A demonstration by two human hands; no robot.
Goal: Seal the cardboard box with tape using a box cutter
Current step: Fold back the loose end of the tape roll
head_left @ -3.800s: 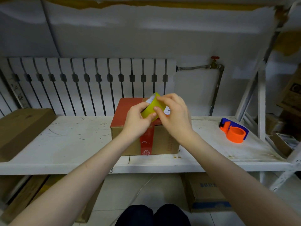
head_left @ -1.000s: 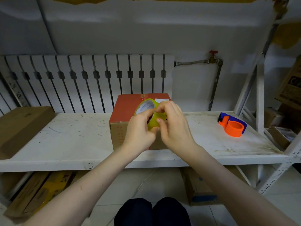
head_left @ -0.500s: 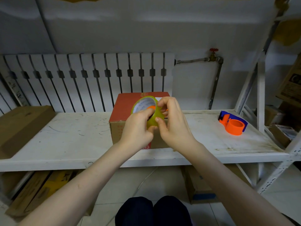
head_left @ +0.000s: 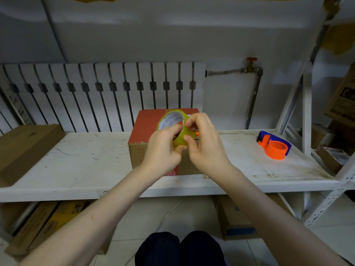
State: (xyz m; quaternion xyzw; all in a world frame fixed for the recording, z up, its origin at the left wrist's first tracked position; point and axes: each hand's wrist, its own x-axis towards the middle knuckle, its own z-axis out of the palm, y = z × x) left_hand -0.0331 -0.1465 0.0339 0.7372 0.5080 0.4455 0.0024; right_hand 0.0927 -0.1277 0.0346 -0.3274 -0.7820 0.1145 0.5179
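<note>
Head view: both hands raised over the cardboard box (head_left: pixel 146 129).
Left hand (head_left: pixel 163 150): clasps the yellow tape roll (head_left: pixel 179 139), steadying it.
Right hand (head_left: pixel 205 144): fingertips pinch at the roll's rim, probably hunting the loose end.
Desk (head_left: pixel 76 162): scuffed white; the box stands on it, the orange dispenser (head_left: pixel 274 146) well to the right.
Room: radiator (head_left: pixel 96 93) behind.

Single head-worn camera, wide-angle, facing forward and down from close range onto the white shelf (head_left: pixel 80 166), radiator wall behind.
</note>
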